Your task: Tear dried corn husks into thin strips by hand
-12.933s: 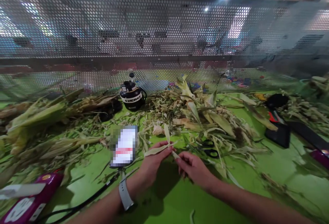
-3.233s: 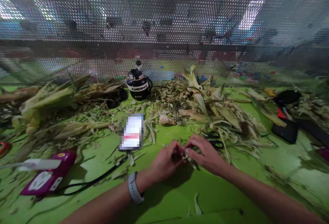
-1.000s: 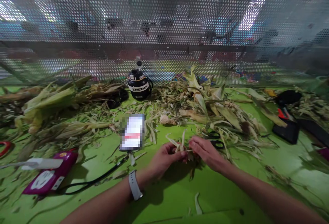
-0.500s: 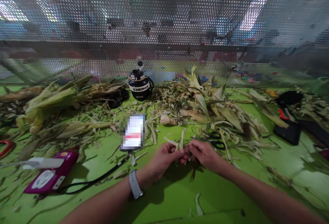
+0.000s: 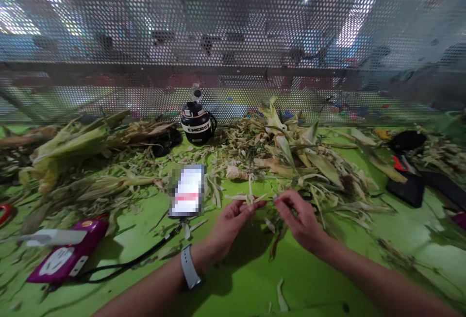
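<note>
Pale corn husk strips (image 5: 250, 191), spread out like a small cross or flower, are pinched between the thumb and fingers of my left hand (image 5: 230, 224). My right hand (image 5: 301, 221) is just to the right, apart from the strips. Its thumb and forefinger come together at the tip, and whatever may be between them is too small to make out. Black scissors (image 5: 309, 194) lie behind my right hand, mostly hidden by it. A scrap of husk (image 5: 269, 225) is on the green table below the gap between my hands.
Heaped corn husks (image 5: 280, 147) and shreds lie behind my hands, more husks (image 5: 69, 147) at left. A black "ENERGY" jug (image 5: 196, 125) backs onto a perforated metal panel (image 5: 233, 30). Left are a lit phone (image 5: 187, 191), a strap (image 5: 124, 261) and a purple device (image 5: 73, 249).
My right hand has drawn away to the right from the husk strips, which it was touching before. My left hand still holds them, and the strips now fan out more flatly.
</note>
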Motion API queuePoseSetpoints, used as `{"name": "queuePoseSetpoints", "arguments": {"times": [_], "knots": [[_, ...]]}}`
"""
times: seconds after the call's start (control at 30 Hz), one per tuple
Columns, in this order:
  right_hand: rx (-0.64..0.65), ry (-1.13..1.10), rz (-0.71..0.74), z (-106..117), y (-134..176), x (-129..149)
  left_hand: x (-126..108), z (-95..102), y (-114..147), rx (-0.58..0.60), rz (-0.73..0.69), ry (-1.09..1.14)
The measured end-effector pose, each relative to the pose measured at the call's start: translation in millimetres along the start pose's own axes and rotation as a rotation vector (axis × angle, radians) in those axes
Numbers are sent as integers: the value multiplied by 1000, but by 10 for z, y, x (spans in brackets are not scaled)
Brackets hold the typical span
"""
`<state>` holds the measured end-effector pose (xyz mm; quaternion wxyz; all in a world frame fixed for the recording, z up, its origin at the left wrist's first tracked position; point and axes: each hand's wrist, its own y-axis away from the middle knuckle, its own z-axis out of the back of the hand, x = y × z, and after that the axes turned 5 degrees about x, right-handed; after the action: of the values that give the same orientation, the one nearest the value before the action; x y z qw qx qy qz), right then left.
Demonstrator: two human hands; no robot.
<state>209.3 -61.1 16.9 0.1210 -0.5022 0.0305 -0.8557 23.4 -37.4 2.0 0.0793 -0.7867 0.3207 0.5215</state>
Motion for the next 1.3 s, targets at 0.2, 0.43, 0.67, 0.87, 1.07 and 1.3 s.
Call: {"name": "queuePoseSetpoints", "arguments": {"times": [0.2, 0.43, 0.67, 0.87, 1.07, 1.3], "knots": [[448, -341, -228, -225, 40, 58, 54, -114, 27, 9, -54, 85], [513, -455, -322, -259, 52, -1, -8, -68, 12, -17, -34, 14], [650, -278, -316, -223, 115, 66, -101, -10, -9, -69, 7, 38], [152, 5, 91, -31, 69, 68, -174, 4, 24, -47, 78, -130], [-41, 216, 151, 152, -98, 17, -140, -31, 38, 39, 111, -282], [181, 106, 191, 72, -85, 10, -129, -45, 42, 167, 152, -376]]}}
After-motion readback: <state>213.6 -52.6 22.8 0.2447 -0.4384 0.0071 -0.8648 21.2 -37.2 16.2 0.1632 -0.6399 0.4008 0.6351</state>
